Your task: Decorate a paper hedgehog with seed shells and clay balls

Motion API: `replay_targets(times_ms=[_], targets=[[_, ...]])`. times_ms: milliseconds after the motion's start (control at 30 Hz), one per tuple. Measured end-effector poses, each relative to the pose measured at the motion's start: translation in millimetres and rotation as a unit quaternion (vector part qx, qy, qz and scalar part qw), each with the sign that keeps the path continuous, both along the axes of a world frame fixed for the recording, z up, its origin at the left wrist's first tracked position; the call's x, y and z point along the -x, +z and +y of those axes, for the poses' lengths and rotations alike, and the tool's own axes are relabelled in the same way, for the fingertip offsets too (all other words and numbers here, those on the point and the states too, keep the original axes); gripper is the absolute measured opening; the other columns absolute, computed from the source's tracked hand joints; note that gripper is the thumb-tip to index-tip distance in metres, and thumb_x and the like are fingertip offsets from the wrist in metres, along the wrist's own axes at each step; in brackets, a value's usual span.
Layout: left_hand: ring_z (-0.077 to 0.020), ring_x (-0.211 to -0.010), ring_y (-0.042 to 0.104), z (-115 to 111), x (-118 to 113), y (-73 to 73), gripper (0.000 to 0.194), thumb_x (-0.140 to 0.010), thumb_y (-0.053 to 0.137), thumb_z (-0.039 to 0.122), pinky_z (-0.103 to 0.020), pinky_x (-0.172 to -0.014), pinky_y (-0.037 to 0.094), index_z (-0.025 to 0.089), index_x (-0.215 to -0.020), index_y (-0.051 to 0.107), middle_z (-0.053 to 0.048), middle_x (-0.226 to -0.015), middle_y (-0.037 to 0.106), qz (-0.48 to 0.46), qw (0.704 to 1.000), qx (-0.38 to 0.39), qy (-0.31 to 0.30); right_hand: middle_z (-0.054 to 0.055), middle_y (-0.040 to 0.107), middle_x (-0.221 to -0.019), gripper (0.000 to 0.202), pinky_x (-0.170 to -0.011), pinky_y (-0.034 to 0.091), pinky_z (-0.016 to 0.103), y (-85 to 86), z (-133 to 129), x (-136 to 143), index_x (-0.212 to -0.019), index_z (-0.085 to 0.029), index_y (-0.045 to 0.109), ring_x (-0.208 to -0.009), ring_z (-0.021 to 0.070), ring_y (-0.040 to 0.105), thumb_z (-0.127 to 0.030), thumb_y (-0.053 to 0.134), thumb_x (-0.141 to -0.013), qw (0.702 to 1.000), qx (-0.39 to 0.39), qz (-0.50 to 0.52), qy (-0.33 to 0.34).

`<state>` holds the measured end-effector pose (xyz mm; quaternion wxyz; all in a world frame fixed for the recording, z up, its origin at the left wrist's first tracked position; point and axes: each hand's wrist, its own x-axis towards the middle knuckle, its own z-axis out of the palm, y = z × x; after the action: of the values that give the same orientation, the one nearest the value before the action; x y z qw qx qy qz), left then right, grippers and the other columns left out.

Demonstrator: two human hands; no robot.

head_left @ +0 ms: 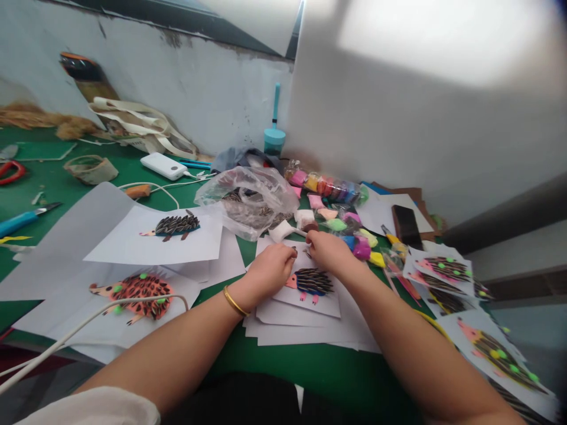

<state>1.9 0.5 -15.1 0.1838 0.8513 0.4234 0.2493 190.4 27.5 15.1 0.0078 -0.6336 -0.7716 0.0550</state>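
Leaning my forearms over the green table (248, 363), I had both hands close together above the white sheet (328, 311) in front of me. On it lay the hedgehog (312, 284), pink-faced, its back set with dark spikes, its head turned toward nine o'clock. Taking that hedgehog as the dial's centre, my left hand (271, 270), above the gold bracelet (235, 301), was curled at ten o'clock with its fingertips drawn together beside a small dark bit; I could not tell whether I was gripping it. My right hand (331, 251) was bent inward at one o'clock, fingers folded; whether anything was pinched there, I could not see.

At eleven o'clock sat a clear plastic bag (248, 198) with dark pieces inside. Small packets of coloured clay (336, 224) were scattered at one o'clock, and a dark phone (406, 227) lay at two. More hedgehog pictures (496, 354) overlapped between three and four o'clock. An orange hedgehog (148, 295) lay at nine, crossed by a pale cable (113, 304), and a darker one (178, 225) at ten.
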Motion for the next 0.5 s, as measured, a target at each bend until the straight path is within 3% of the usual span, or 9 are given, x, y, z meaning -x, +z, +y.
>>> replay_targets(times_ms=[100, 200, 367, 500], targets=[[-0.0205, -0.092, 0.061, -1, 0, 0.4, 0.02, -0.094, 0.047, 0.021, -0.034, -0.086, 0.049, 0.019, -0.097, 0.067, -0.006, -0.094, 0.067, 0.004, 1.0, -0.001, 0.001, 0.011, 0.071, -0.092, 0.021, -0.066, 0.041, 0.029, 4.6, 2, -5, -0.102, -0.019, 0.069, -0.08, 0.0226, 0.065, -0.017, 0.059, -0.084, 1.0, 0.002, 0.001, 0.004], [-0.0208, -0.094, 0.061, -1, 0, 0.0, 0.02, -0.094, 0.047, 0.021, -0.035, -0.086, 0.049, 0.019, -0.097, 0.067, -0.006, -0.095, 0.067, 0.003, 1.0, 0.003, 0.005, 0.01, 0.07, -0.099, 0.023, -0.072, 0.044, 0.029, 14.8, -13, -21, -0.098, -0.021, 0.072, -0.088, 0.0216, 0.065, -0.017, 0.053, -0.087, 0.998, -0.032, 0.044, -0.006], [-0.0209, -0.097, 0.061, 0, 0, -1.1, 0.021, -0.094, 0.048, 0.021, -0.035, -0.09, 0.048, 0.019, -0.098, 0.068, -0.007, -0.097, 0.068, -0.001, 1.0, 0.013, 0.004, 0.004, 0.072, -0.099, 0.02, -0.081, 0.047, 0.032, 18.6, -68, -51, -0.098, -0.024, 0.07, -0.093, 0.0208, 0.065, -0.027, 0.052, -0.089, 0.969, -0.082, 0.229, -0.046], [-0.021, -0.097, 0.061, 1, 0, -1.9, 0.02, -0.093, 0.048, 0.021, -0.035, -0.09, 0.049, 0.019, -0.097, 0.068, -0.007, -0.098, 0.068, 0.002, 1.0, 0.013, 0.002, 0.001, 0.068, -0.075, 0.015, -0.064, 0.047, 0.029, 5.0, -112, -56, -0.086, -0.022, 0.065, -0.069, 0.0181, 0.063, -0.035, 0.058, -0.087, 0.94, -0.022, 0.325, -0.105]])
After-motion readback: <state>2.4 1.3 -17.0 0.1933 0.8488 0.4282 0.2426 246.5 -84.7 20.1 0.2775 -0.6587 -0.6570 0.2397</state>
